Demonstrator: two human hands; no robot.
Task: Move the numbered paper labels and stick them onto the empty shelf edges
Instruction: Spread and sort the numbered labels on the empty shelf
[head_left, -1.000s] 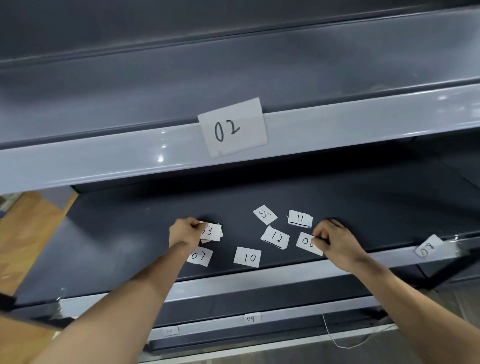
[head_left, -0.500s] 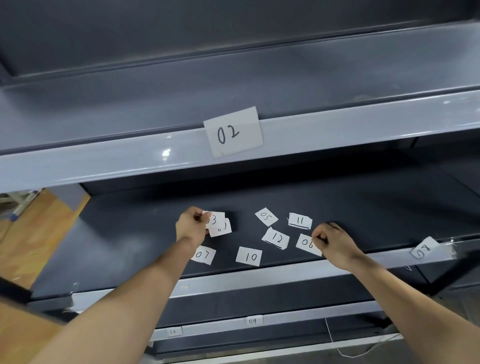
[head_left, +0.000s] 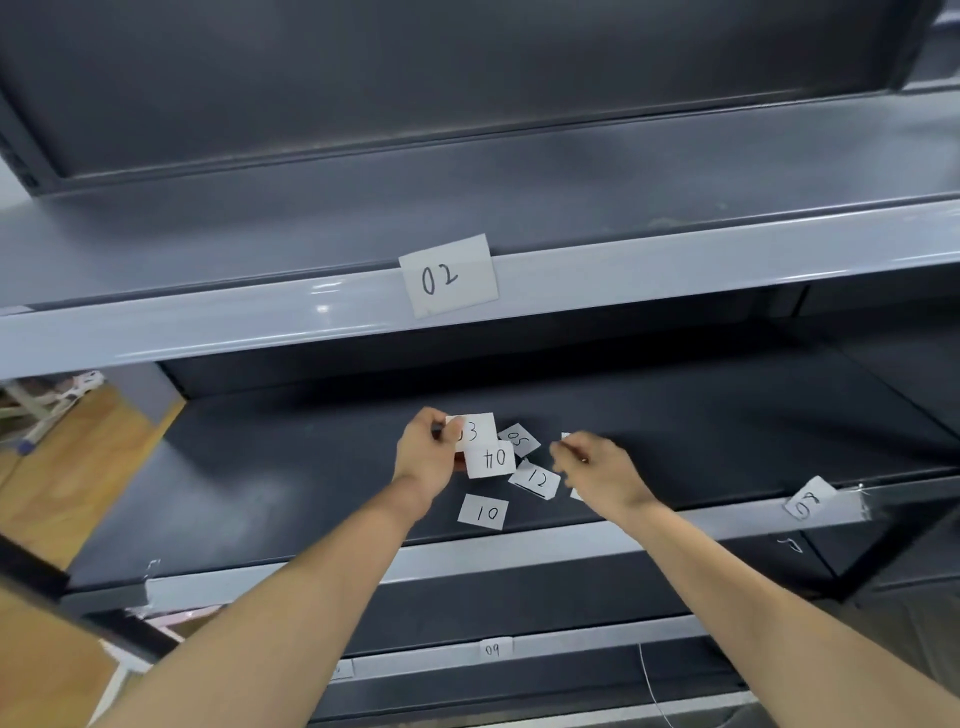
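Grip of left hand (head_left: 423, 460) pinches label 03 (head_left: 477, 430) and label 04 (head_left: 491, 459); right hand (head_left: 597, 474) grip unclear

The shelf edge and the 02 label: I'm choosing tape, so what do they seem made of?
The shelf edge: probably painted metal, glossy light grey, with bright glints. The 02 label: thin matte white paper, handwritten in dark ink.

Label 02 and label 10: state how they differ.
Label 02 is stuck on the upper shelf edge; label 10 lies loose on the lower shelf deck. Label 02 stands upright facing out; label 10 lies flat. Label 02 looks larger than label 10. Both are white paper with black handwritten digits.
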